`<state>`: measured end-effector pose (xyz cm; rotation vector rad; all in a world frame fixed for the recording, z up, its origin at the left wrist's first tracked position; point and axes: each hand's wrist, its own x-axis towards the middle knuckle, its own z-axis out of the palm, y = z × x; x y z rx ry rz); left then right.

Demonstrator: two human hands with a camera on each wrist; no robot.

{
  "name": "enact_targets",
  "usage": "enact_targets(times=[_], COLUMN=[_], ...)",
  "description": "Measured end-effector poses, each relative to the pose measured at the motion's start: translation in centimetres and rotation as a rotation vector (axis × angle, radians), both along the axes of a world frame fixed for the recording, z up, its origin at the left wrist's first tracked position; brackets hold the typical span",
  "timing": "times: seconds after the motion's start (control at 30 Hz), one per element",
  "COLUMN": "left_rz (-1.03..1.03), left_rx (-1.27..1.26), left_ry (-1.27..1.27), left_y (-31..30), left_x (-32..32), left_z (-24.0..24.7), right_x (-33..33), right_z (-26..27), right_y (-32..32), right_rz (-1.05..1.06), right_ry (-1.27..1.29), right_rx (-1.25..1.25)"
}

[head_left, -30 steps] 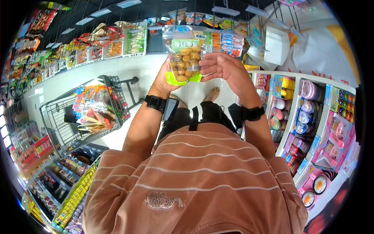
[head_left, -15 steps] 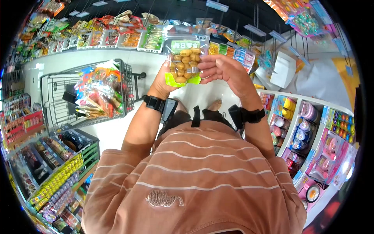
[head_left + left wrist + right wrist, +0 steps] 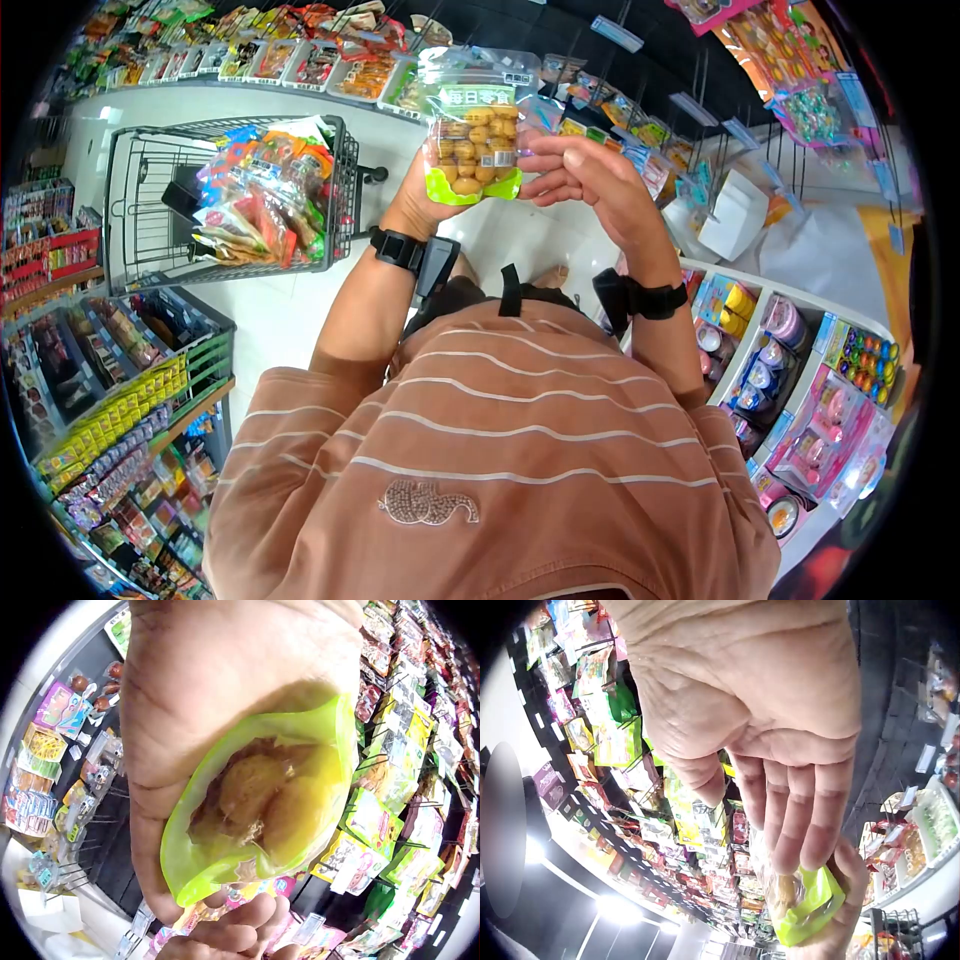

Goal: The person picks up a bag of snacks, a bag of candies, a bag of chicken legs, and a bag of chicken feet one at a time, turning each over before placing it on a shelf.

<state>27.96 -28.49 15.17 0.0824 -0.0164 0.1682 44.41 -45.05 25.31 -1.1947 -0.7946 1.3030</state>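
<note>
A clear plastic snack bag (image 3: 480, 135) with a green label and a lime-green bottom edge stands upright in front of the body, full of round, brown-yellow pieces. My left hand (image 3: 428, 195) grips it from the left and behind; part of that hand is hidden by the bag. In the left wrist view the bag's lime-green base (image 3: 187, 855) lies against the palm. At the bag's right side is my right hand (image 3: 608, 188), its fingers extended and fingertips right at the edge. In the right wrist view those fingers overlap the bag (image 3: 814, 911).
A wire shopping cart (image 3: 120, 210) loaded with snack packets (image 3: 265, 190) stands at the left. Racks of hanging packets and white trays (image 3: 360, 78) run along the back. To the right is a white shelf (image 3: 755, 305) with boxed goods; a display bin (image 3: 200, 355) stands lower left.
The head view has turned, so the cart and racks have shifted in it. My left hand still holds the bag, now slightly higher in view; the right hand stays beside it.
</note>
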Motion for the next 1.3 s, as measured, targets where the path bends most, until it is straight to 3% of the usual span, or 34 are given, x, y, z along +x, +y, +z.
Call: enact_targets(times=[0.33, 0.43, 0.53, 0.97, 1.3], left_rz=[-0.005, -0.046, -0.012, -0.092, -0.161], left_rx=[0.131, 0.011, 0.122, -0.022, -0.042], left_ry=[0.050, -0.050, 0.022, 0.118, -0.037], left_y=[-0.7, -1.0, -1.5, -2.6, -4.3], left_x=[0.7, 1.2, 1.5, 3.1, 5.0], left_z=[1.0, 1.4, 1.4, -0.4, 0.4], right_x=[-0.3, 0.0, 0.2, 0.8, 2.0], right_z=[0.7, 0.5, 0.2, 0.2, -0.9], right_y=[-0.1, -0.4, -0.8, -3.0, -5.0], right_rz=[0.024, 0.033, 0.029, -0.056, -0.155], right_ry=[-0.052, -0.061, -0.063, -0.062, -0.060], right_rx=[-0.024, -0.016, -0.031, -0.041, -0.041])
